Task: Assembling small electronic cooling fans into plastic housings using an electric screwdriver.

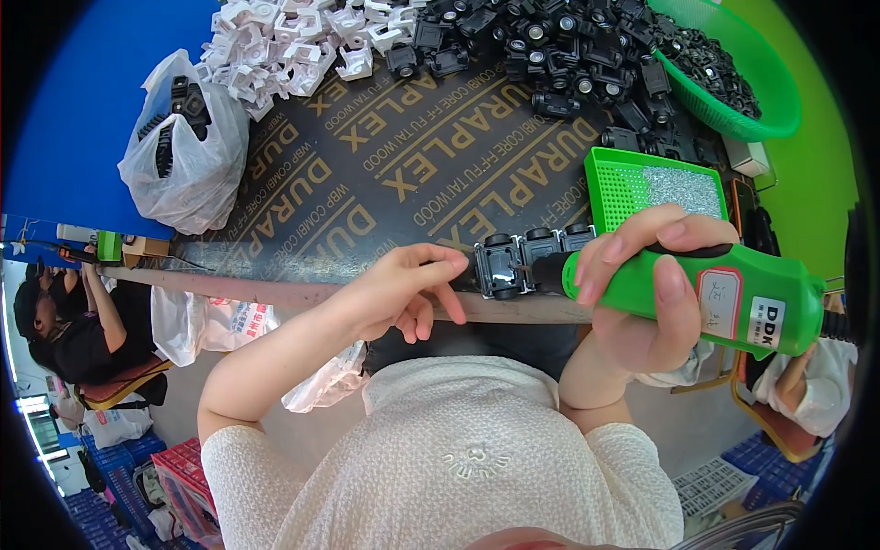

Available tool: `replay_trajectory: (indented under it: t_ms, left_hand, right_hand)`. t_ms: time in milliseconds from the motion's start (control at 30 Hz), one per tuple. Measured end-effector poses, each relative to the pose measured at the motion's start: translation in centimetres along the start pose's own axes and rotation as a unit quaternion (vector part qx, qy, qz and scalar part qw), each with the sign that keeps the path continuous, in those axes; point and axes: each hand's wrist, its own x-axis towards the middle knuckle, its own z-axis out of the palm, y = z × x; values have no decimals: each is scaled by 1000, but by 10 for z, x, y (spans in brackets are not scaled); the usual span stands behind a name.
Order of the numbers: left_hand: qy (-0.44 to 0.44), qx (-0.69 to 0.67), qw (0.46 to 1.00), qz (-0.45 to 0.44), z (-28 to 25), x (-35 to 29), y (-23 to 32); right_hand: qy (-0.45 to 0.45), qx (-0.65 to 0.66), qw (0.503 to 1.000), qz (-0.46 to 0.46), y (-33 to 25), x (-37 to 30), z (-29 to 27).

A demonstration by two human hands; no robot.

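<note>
My right hand (655,284) is wrapped round a green electric screwdriver (779,284). Its dark tip points left, against a row of small black toy car parts (500,266) with wheels, lined up by the table's near edge. What the tip touches exactly is hidden. My left hand (403,293) hovers just left of that row, its fingers apart and nothing visible in them. Beyond the screwdriver lies a green tray (600,192) holding a heap of small silvery screws (683,188).
White plastic parts (293,50) and black toy car bodies (568,55) are piled along the table's (367,183) far side. A green basket (779,101) of black pieces stands far right. A plastic bag (188,183) with black parts sits left. Another person (82,321) works at far left.
</note>
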Motion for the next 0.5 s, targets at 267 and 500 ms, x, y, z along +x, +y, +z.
replay_trajectory:
  t_ms: [267,500]
  left_hand:
    - [-77,-79,993,-47,-4,1,0]
    - [-91,-98,990,-46,-6,-4,0]
  right_hand:
    - [43,22,999,-1,-1,1,3]
    - [35,8,999,2,-2,0,2]
